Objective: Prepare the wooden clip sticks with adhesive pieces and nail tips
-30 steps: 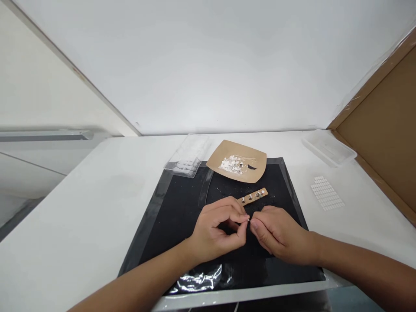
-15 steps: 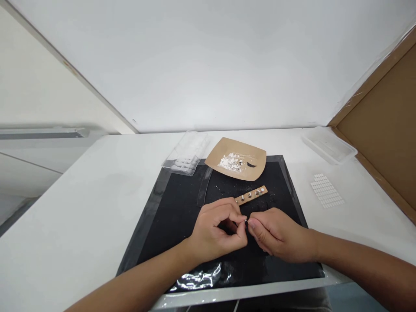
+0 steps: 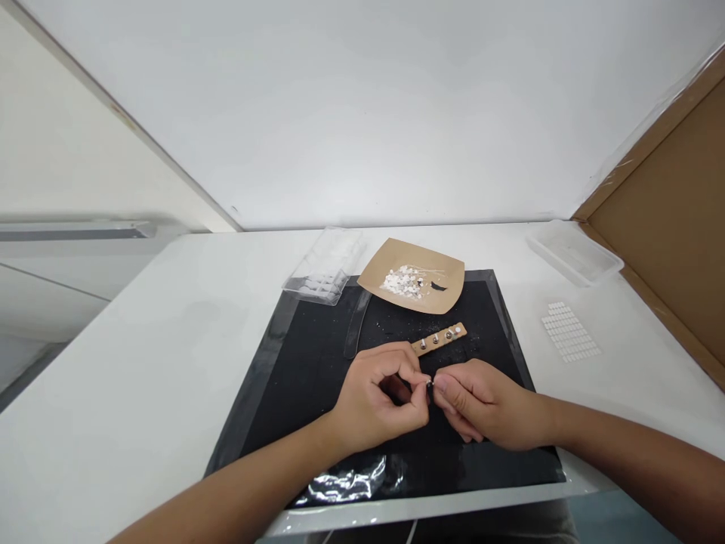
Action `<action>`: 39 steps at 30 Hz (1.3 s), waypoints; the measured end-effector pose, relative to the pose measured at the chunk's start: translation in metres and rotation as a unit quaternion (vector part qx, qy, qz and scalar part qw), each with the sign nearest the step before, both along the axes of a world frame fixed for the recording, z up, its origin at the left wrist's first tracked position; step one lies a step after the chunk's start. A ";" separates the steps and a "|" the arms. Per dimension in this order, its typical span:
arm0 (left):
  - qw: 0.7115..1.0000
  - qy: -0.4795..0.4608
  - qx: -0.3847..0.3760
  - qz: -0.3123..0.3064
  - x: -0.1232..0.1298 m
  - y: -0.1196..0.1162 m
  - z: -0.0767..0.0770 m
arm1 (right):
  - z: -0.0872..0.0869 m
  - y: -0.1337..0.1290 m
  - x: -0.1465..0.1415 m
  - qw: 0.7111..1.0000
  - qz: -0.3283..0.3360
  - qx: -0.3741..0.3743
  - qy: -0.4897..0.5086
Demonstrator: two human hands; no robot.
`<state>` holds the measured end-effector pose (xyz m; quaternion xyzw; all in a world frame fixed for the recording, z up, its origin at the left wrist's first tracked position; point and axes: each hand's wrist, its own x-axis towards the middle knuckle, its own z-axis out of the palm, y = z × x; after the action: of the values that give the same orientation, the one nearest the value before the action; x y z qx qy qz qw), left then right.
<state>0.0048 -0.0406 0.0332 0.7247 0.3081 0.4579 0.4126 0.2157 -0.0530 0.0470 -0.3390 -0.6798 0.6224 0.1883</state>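
My left hand [image 3: 385, 393] pinches a tiny piece with thumb and forefinger above the black mat [image 3: 306, 370]. Facing it, my right hand [image 3: 487, 400] is closed, its thumb pressed on the forefinger right beside that piece. Between the fingertips only a small dark and shiny white speck [image 3: 429, 383] shows, too small to name. Just behind the left fingers lies a tan strip [image 3: 431, 344] with several small metallic pieces on it, its left end hidden by the hand. A dark curved nail file [image 3: 356, 326] rests on the mat farther left.
A brown paper tray [image 3: 374, 279] holding white bits stands at the mat's back edge. Left of it is a clear compartment box [image 3: 317, 279]. On the right are a sheet of white dots [image 3: 569, 332] and a translucent tub [image 3: 575, 253], beside a cardboard wall [image 3: 668, 219].
Both hands stay almost in place over the mat. The right hand has tilted and risen slightly, and a little more of the tiny piece shows between the fingertips.
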 end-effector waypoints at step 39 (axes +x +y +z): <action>0.988 -0.067 -0.125 -0.068 -0.006 0.003 -0.008 | 0.000 0.001 0.002 0.998 -0.011 -0.049 0.049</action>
<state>-0.0015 -0.0380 0.0255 0.6544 0.2849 0.4340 0.5498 0.2181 -0.0522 0.0473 -0.3245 -0.6346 0.6687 0.2118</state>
